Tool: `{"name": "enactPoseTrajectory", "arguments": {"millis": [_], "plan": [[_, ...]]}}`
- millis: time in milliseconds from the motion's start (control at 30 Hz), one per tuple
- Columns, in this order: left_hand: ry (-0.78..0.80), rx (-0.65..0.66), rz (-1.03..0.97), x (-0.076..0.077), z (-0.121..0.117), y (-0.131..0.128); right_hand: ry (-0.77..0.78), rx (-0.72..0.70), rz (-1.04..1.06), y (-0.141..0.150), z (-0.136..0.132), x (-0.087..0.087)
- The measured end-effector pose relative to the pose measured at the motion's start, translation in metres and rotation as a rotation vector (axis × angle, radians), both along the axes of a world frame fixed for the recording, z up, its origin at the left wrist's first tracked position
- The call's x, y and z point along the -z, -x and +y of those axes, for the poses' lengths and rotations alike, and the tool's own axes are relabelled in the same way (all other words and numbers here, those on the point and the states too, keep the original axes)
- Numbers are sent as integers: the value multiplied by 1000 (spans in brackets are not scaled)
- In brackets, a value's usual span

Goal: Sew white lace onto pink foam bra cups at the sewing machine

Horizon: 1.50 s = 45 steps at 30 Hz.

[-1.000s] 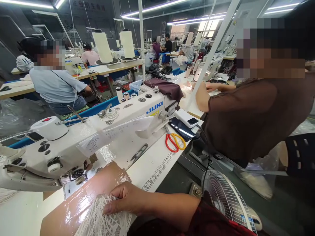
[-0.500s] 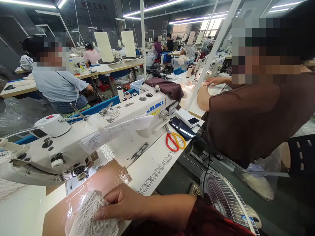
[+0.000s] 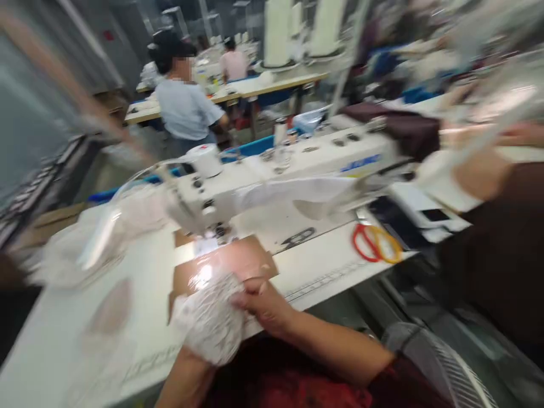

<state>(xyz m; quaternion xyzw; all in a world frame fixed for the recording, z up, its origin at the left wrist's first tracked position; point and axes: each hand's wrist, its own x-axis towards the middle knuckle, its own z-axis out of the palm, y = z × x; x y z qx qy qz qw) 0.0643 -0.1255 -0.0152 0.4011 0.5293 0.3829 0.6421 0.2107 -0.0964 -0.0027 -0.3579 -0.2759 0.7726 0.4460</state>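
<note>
A piece of white lace fabric (image 3: 210,323) is held above the table's front edge, bunched and blurred by motion. My right hand (image 3: 266,306) pinches its right side between thumb and fingers. From below, my left hand (image 3: 193,362) reaches up behind the lace; only the wrist and forearm show, and the fabric hides the fingers. Just beyond the lace lies a shiny tan plate (image 3: 229,258) on the bed of the white sewing machine (image 3: 272,187).
Thread snips (image 3: 298,237), red and yellow scissors (image 3: 376,242), a dark phone (image 3: 391,221) and a white device (image 3: 419,207) lie right. White fabric (image 3: 97,238) is heaped left; a beige piece (image 3: 111,309) lies nearer. A fan (image 3: 437,362) stands lower right; a co-worker's sleeve (image 3: 501,260) is beside it.
The view has swung left, so the machine appears farther right. My left forearm has come into view under the lace. My right hand keeps its pinch on the lace.
</note>
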Motion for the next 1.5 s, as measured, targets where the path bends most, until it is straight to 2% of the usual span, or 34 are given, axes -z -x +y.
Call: {"name": "enactPoseTrajectory", "arguments": {"millis": [67,167,200,233,333,400,467,533,700,867,1033,1233,1367,1500], "plan": [[26,60,-17,-3,-23,20,14,-48,20,-5,2,5],[-39,438,-48,-19,-41,48,-42,-74,-41,-12,10,11],[-100,498,-24,-27,-42,56,-66,-145,-88,-14,11,11],[-179,481,18,-35,-41,63,-99,-215,-149,-15,11,9],[-427,248,227,-54,-32,72,-312,-389,-330,-17,6,-3],[-491,203,408,-59,-24,70,-479,-467,-412,-15,2,-10],[-442,250,492,-57,-18,65,-577,-533,-460,-12,-1,-15],[-370,297,455,-52,-15,59,-621,-559,-502,-10,-2,-15],[-297,310,286,-41,-15,51,-741,-400,-586,-5,0,-10],[-290,310,251,-43,-16,53,-694,-286,-581,1,1,-5],[-282,252,274,-44,-13,55,-627,-271,-588,4,1,-2],[-247,236,316,-42,-7,53,-624,-262,-635,5,1,-3],[-182,227,196,-35,-1,51,-614,-268,-654,4,2,0],[-120,217,45,-29,1,50,-567,-337,-656,-2,9,2]]}}
